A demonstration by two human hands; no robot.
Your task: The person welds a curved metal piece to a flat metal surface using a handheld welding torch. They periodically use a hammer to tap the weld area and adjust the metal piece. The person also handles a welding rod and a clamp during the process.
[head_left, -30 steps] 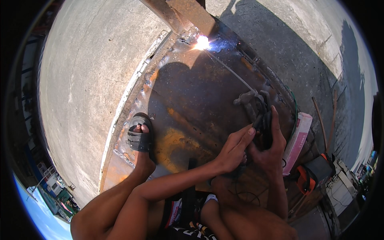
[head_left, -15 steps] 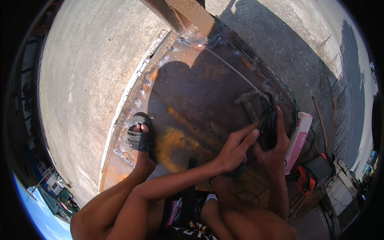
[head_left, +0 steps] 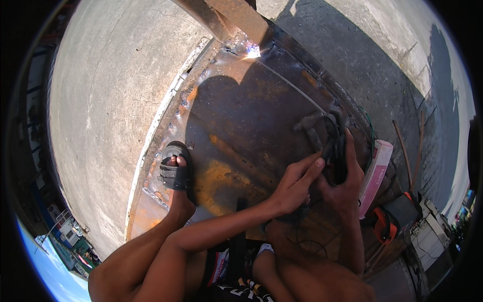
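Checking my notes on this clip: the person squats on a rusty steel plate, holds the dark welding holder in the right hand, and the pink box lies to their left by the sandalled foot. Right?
One thing is off. In the head view the pink box lies to the person's right, beside the right hand gripping the welding holder. The sandalled foot is on the left side of the rusty steel plate.

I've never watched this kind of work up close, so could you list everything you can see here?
Steel plate: one, rusty brown, lying on the concrete ground.
Steel beam: one, brown, at the plate's far edge.
Welding spark: one, bright white, where rod tip meets plate.
Welding rod: one, thin grey, from holder to spark.
Electrode holder: one, black, in the right hand.
Box: one, pink and white, right of the plate.
Sandal: one, black, on the foot.
Left hand: steadying the holder.
Right hand: grip closed on it.
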